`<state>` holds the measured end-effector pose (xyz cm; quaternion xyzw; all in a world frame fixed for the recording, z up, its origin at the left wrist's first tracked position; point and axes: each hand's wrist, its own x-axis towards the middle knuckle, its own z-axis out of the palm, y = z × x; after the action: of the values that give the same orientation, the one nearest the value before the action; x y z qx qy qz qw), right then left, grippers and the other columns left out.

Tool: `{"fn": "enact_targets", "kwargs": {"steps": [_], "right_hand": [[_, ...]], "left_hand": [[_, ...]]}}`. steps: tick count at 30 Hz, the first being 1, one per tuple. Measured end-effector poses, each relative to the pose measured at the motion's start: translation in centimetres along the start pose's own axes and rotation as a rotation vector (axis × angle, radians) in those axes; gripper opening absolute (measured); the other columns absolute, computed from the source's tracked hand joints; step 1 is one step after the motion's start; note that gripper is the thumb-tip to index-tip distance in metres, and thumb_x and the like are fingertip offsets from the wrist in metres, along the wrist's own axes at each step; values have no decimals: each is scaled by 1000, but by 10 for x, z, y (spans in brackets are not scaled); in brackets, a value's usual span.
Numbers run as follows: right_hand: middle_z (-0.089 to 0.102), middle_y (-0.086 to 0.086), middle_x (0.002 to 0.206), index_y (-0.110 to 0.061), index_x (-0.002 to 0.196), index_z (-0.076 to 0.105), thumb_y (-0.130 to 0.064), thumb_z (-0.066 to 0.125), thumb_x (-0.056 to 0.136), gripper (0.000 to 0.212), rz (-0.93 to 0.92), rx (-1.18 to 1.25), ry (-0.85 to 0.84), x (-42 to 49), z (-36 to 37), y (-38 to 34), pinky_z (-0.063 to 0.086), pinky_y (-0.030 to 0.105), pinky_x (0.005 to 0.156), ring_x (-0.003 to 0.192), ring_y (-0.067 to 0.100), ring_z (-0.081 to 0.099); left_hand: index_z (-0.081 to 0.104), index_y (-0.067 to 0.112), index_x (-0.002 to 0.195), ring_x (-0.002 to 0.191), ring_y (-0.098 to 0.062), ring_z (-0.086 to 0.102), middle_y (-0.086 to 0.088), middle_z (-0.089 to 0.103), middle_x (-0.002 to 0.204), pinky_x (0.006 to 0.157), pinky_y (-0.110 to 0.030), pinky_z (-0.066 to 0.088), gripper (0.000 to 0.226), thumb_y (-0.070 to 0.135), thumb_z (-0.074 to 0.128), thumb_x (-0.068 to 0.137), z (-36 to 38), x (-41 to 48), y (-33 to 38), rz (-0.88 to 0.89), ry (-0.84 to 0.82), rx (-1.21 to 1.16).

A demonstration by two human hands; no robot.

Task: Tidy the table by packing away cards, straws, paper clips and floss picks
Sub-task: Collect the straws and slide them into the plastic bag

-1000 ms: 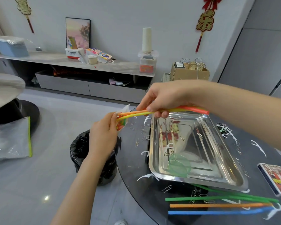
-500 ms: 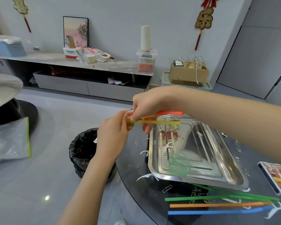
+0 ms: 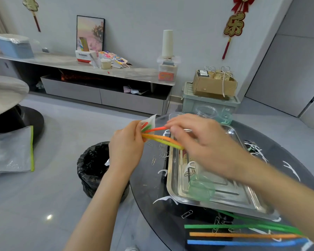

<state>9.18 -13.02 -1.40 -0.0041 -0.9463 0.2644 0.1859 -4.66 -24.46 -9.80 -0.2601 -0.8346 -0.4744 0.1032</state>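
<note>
Left fingers (image 3: 135,135) grip bag (image 3: 151,120); right fingers (image 3: 178,124) pinch straws (image 3: 161,139), ends inside bag.

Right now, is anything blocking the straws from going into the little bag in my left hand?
Nothing visible does. The straws already have their ends inside the mouth of the bag, which your left hand pinches. Your right hand is at their other ends, too blurred to read its grip.

The left hand (image 3: 126,151) and right hand (image 3: 203,142) are bare. The left forearm (image 3: 98,205) and right forearm (image 3: 279,192) are bare too, up to the picture's edge. The right hand looks blurred.
</note>
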Motion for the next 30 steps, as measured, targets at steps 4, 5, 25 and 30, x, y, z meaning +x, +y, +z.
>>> {"fn": "enact_targets", "kwargs": {"steps": [4, 5, 25, 30], "right_hand": [[62, 2, 63, -6, 72, 63, -35, 37, 98, 47, -111, -57, 317, 23, 44, 18, 46, 37, 61, 60, 16, 58], [61, 2, 60, -5, 70, 61, -35, 40, 98, 46, -105, -44, 380, 31, 51, 21, 46, 39, 57, 56, 17, 57], [16, 3, 159, -7, 150, 19, -33, 26, 102, 55, -210, -166, 146, 0, 87, 34, 5, 39, 120, 147, 11, 6], [31, 5, 154, -5, 145, 35, -36, 21, 102, 54, -254, -325, 117, 6, 95, 30, 7, 43, 120, 147, 14, 12]], "left_hand": [[67, 25, 101, 73, -24, 63, 7, 65, 65, 71, -42, 51, 30, 34, 38, 99, 2, -3, 4, 21, -34, -30], [67, 24, 99, 70, -23, 60, 8, 63, 63, 70, -42, 50, 29, 30, 39, 100, 1, -5, 6, 24, -32, -21], [68, 22, 102, 69, 6, 58, 11, 64, 70, 59, -11, 40, 28, 24, 41, 101, -11, -6, 11, 9, 18, -97], [68, 26, 98, 69, -3, 61, 11, 66, 69, 65, -22, 45, 27, 25, 41, 100, -12, -5, 8, -42, 3, -105]]}}
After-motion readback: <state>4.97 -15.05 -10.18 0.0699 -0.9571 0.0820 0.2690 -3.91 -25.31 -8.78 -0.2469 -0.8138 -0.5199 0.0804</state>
